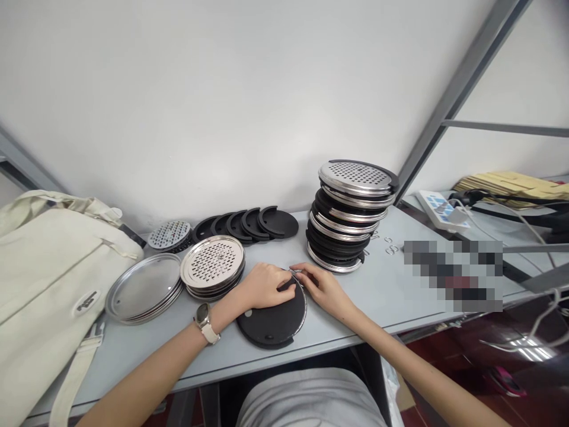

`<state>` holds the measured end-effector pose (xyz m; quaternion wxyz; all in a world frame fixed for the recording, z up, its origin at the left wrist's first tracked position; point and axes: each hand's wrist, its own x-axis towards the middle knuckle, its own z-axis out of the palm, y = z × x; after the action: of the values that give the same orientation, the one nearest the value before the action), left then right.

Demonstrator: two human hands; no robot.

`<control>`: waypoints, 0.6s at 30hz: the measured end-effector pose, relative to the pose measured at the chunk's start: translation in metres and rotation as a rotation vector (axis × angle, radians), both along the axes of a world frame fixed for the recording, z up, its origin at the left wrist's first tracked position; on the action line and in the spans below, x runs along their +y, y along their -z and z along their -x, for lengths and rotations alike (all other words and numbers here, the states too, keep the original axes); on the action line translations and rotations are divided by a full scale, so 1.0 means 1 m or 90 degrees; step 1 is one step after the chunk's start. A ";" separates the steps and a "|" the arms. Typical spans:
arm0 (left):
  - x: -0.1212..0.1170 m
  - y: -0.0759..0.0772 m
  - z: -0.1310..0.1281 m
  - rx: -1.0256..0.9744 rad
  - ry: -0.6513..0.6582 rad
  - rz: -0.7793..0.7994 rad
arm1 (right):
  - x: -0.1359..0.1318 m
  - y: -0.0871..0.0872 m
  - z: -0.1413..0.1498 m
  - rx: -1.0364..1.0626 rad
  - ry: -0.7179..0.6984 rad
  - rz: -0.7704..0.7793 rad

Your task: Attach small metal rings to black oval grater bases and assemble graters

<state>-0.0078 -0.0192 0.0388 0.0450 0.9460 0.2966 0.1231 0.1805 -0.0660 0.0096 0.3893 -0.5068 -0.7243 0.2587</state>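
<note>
A round black disc with a shiny metal edge on its right side lies flat near the table's front edge. My left hand rests over its far part, fingers curled and gripping it near the rim. At the disc's far right rim is my right hand, its thumb and fingers pinched together at the edge. What sits between those fingertips is too small to make out. To the left stands a pile of perforated metal discs, and beside it a pile of plain metal discs.
A tall leaning stack of black and metal discs stands at the back right, with several small metal rings beside it. Black discs overlap along the wall. A cream bag covers the left end; a power strip lies right.
</note>
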 end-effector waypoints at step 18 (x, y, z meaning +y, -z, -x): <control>0.000 0.001 0.001 0.001 0.005 -0.013 | -0.003 0.001 0.001 0.006 -0.013 -0.090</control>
<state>-0.0084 -0.0188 0.0374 0.0357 0.9477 0.2917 0.1250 0.1796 -0.0688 0.0082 0.4249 -0.4696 -0.7439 0.2134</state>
